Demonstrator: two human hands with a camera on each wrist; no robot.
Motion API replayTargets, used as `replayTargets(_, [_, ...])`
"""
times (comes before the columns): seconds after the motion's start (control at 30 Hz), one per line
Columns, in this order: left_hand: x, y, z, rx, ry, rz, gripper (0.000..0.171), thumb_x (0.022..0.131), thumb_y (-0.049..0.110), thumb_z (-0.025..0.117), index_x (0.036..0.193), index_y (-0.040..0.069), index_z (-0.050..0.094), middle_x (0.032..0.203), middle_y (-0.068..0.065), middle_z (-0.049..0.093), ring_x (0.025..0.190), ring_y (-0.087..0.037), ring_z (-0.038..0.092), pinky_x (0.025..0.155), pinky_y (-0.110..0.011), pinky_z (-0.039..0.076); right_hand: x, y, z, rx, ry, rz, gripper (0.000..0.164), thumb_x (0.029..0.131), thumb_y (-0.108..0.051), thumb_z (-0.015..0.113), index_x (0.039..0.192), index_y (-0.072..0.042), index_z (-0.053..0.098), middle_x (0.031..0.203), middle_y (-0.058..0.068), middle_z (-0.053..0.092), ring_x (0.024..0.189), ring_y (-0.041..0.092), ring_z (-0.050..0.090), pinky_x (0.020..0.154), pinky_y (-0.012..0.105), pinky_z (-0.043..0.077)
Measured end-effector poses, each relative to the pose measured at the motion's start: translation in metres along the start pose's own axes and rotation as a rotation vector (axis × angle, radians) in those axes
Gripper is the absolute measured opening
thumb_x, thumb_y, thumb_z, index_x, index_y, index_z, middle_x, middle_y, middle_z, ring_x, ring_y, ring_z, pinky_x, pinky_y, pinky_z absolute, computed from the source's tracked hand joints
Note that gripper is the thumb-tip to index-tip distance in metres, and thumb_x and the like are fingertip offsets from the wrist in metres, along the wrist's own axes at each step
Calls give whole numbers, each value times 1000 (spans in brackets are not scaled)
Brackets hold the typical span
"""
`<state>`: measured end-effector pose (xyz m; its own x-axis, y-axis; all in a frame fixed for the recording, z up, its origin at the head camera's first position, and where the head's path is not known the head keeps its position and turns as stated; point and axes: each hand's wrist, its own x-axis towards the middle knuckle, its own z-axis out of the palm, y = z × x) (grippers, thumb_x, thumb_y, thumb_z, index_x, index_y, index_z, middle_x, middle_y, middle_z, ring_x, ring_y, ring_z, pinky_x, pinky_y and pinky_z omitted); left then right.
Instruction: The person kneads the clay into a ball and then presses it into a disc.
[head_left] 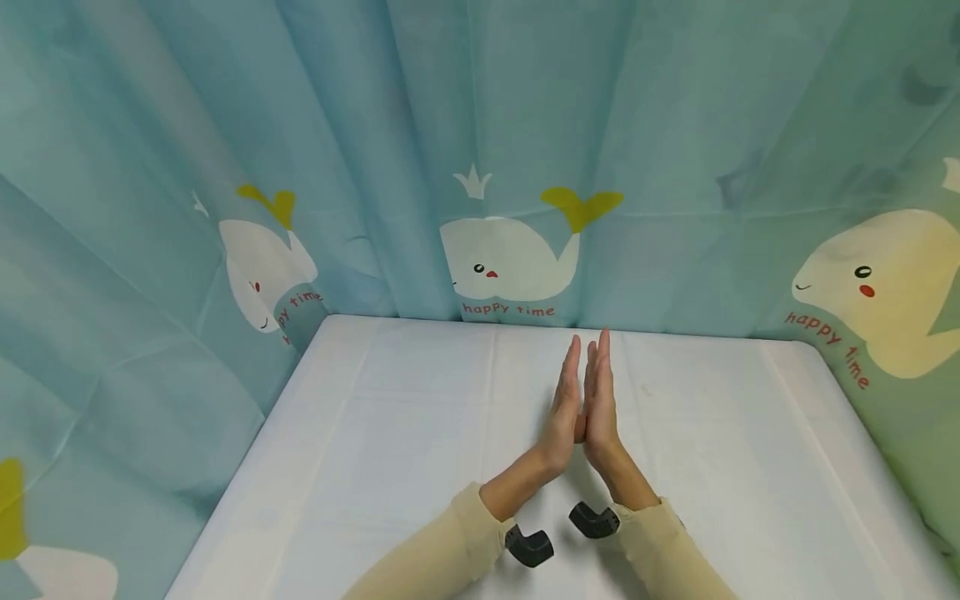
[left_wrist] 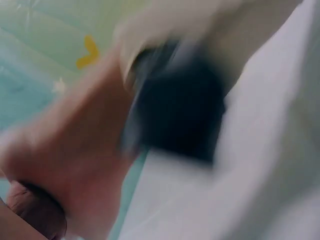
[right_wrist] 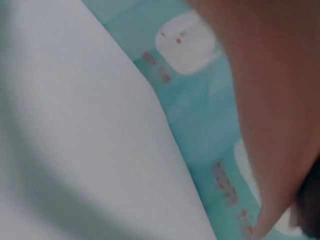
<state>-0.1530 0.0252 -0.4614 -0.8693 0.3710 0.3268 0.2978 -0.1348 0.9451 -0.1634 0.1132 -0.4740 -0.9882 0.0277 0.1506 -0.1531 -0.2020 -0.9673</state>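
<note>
- Over the table, left hand and right hand face palm to palm.
- Fingers straight, opposing tips apart.
- Squarely matched palms should work best.

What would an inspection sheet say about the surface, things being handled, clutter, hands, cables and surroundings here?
Surface: white table, faint crease-like lines.
Things being handled: nothing seen.
Clutter: nothing seen.
Hands: left hand and right hand close together over the table, palms facing, fingers straight; whether the palms touch is unclear. A black piece sits by the left sleeve, another by the right sleeve.
Cables: nothing seen.
Surroundings: blue-green curtain along the table's far side, printed with whales and "happy time" lettering.
</note>
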Motion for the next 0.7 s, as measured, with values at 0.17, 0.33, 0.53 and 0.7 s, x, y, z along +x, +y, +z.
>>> replayTargets(0.17, [15,-19,-16,18,107,-40,65,111,47,4,166,13,-4,173,-3,-5,158,-19,-5,125,-50,-1,-22,-1,20,-68,-33,-4,53,110,-52,9,162,-48,0,171,-14,5,156,8,-1,124,55,-1])
replayTargets(0.33, [16,-28,-17,-21,90,-95,66,111,50,4,166,17,-5,173,1,-6,157,-19,-6,124,-52,-1,-27,-6,25,-60,10,-36,52,110,-52,12,161,-51,4,169,-17,11,155,4,3,124,49,-3])
replayTargets(0.53, [0,-13,-3,-50,22,-46,61,111,45,5,167,20,-3,173,4,-5,157,-13,-5,125,-48,0,-7,0,8,14,78,-10,58,110,-54,17,165,-41,2,170,-17,4,156,4,2,125,42,-1])
replayTargets(0.7, [-1,8,0,-39,-21,25,65,110,50,5,167,20,-2,172,7,-3,156,-10,-4,125,-48,-2,-4,14,-1,103,62,63,58,111,-53,12,165,-38,-1,171,-16,-4,158,11,-2,126,37,1])
